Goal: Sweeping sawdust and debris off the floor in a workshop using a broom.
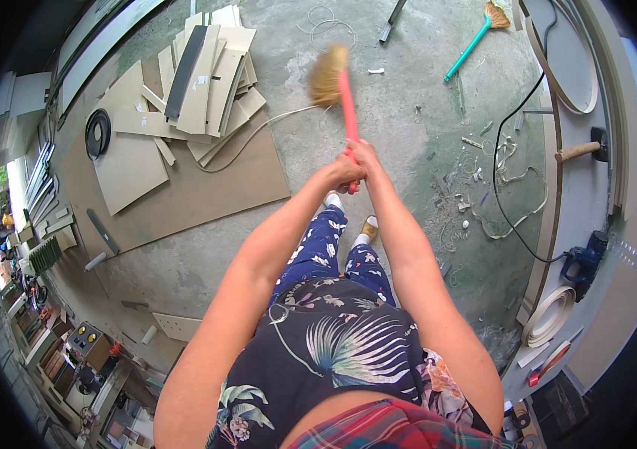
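Both of my hands are closed around the red handle of a straw broom [348,112], which points away from me. My left hand [342,173] grips near the handle's end, and my right hand [364,154] is wrapped just beyond it. The broom's tan bristles look smeared by motion, over the grey concrete floor. A thin pale strip [281,117] runs up to the bristles from the left. A small white scrap [376,71] lies just right of the broom head.
Stacked beige boards [206,90] lie on a brown sheet [236,183] at the left. Scraps and curled edging strips [498,217] litter the floor at the right. A second broom [472,45] with a green handle lies far right. A bench holds a hammer [580,150] and a corded blue tool [584,258].
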Available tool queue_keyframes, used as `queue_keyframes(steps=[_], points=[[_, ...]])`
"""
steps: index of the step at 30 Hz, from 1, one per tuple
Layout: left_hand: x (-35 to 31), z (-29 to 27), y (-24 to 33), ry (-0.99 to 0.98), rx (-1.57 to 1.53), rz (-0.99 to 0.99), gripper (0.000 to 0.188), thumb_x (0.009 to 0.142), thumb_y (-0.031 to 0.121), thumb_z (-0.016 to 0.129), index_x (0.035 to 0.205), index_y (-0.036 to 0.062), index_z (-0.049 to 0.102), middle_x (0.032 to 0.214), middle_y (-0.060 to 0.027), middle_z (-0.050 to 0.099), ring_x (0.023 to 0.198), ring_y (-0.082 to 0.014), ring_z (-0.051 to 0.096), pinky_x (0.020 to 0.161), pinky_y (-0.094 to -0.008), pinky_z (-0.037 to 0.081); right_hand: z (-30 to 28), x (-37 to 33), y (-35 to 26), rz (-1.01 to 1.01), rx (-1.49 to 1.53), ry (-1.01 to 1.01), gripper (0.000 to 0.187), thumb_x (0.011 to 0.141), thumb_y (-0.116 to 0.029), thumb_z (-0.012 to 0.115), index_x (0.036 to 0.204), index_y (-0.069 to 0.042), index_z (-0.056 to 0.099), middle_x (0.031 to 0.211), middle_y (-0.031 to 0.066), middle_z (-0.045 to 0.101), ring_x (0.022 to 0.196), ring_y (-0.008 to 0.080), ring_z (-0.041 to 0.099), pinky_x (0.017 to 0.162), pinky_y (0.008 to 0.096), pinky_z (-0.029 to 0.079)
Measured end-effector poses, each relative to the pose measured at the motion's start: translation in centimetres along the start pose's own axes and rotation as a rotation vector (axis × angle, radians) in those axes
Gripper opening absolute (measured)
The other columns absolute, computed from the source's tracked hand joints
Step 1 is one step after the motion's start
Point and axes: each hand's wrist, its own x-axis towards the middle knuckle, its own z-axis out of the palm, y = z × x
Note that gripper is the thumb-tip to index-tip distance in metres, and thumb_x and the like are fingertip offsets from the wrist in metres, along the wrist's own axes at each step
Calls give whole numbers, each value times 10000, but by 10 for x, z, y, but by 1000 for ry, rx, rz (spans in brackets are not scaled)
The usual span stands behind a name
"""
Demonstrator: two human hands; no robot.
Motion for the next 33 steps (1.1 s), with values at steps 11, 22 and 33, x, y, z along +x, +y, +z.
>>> queue_keyframes(steps=[11,22,33], points=[[-36,-28,-41,49,72,379,712,650,108,487,1287,22,183,711,-88,529,464,-146,487,383,-273,370,41,-71,-13,-296,8,339,525,712,-59,534,1165,56,296,830,141,523,586,172,539,489,284,458],[-19,-76,62,598,327,110,703,722,165,516,1172,-117,56,704,-256,552,534,-294,590,441,-350,464,104,26,-89,-105,307,-482,151,774,-46,517,900,-31,433,676,38,498,566,100,494,481,244,426],[2,-41,7,46,562,1,626,703,171,539,1163,-107,218,719,-207,579,597,-304,599,513,-365,479,21,-13,8,-117,144,221,90,736,-77,516,753,-12,455,620,57,499,504,131,499,444,269,417]])
